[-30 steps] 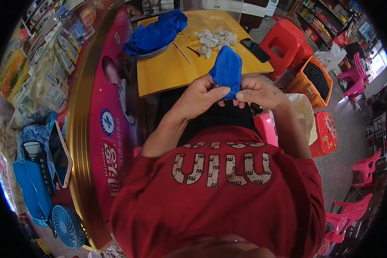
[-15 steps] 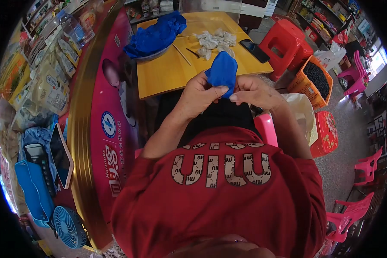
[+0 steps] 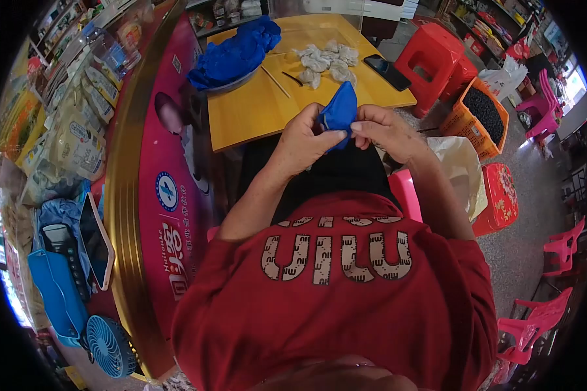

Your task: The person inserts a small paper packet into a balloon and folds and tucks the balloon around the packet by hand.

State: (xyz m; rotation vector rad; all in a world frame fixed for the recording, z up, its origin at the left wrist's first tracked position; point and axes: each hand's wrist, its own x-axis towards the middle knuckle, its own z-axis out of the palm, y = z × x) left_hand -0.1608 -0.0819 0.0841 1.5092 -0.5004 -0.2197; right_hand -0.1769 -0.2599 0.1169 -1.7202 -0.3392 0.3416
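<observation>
A blue cloth piece (image 3: pixel 340 111), folded to a pointed tip at the top, is held upright in front of my lap. My left hand (image 3: pixel 306 138) grips its left side, thumb lying across the lower front. My right hand (image 3: pixel 388 132) has its fingers curled and pinched at the cloth's right edge. Beyond the hands, a heap of crumpled whitish pieces (image 3: pixel 332 58) lies on the yellow table (image 3: pixel 241 120). A thin wooden stick (image 3: pixel 276 82) and a short dark thin item (image 3: pixel 292 79) rest nearby. More blue cloth (image 3: pixel 235 55) is piled in a shallow container at the table's left.
A phone (image 3: pixel 386 72) lies at the table's right edge. Red stools (image 3: pixel 430 58) and an orange crate (image 3: pixel 466 127) of small black pieces stand to the right. A gold-edged pink counter (image 3: pixel 127 195) borders my left, with a blue fan (image 3: pixel 111 345) near it.
The blue cloth has turned from a broad rounded face to a narrower pointed shape. My right hand has shifted slightly up, its fingers more curled against the cloth.
</observation>
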